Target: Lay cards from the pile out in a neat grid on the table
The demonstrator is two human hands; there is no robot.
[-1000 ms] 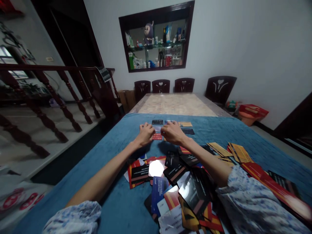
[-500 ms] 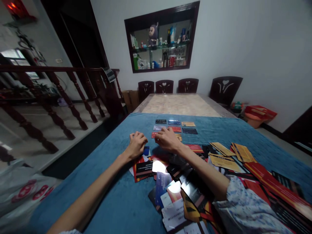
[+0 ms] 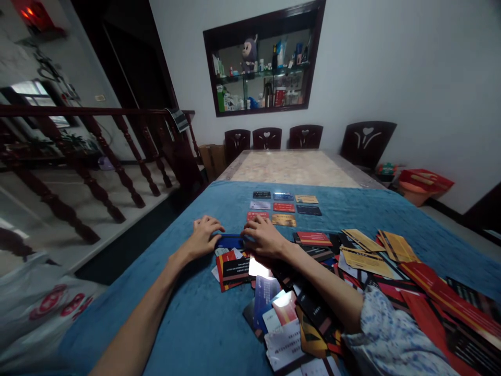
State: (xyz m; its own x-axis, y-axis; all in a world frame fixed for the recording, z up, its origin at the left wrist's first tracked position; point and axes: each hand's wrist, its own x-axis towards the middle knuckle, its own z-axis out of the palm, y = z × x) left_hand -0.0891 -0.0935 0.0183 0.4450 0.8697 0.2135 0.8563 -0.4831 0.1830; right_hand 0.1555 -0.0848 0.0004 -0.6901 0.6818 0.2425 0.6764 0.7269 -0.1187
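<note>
A blue card (image 3: 230,242) spans the gap between my hands, above the near pile. My left hand (image 3: 202,236), fingers curved and thumb extended, grips its left end. My right hand (image 3: 264,238) is closed over its right end, which the fingers hide. Just beyond the hands, flat cards lie in neat rows: a red card (image 3: 258,215) partly behind my right fingertips, a gold card (image 3: 284,220), a lavender card (image 3: 260,205), a red card (image 3: 284,207) and a dark card (image 3: 309,210). The back row has a black card (image 3: 262,195), a blue card (image 3: 283,196) and a tan card (image 3: 307,199).
Loose mixed cards, including a purple card (image 3: 266,297), heap under my right forearm. Yellow cards (image 3: 368,261) and red strips (image 3: 442,284) spread to the right. A blue cloth (image 3: 188,313) covers the table's near part. Chairs (image 3: 266,138) stand behind; a plastic bag (image 3: 43,308) is at left.
My left hand has moved slightly left, and my right hand has come back toward the pile. More of the blue card now shows between them. The gold card is uncovered.
</note>
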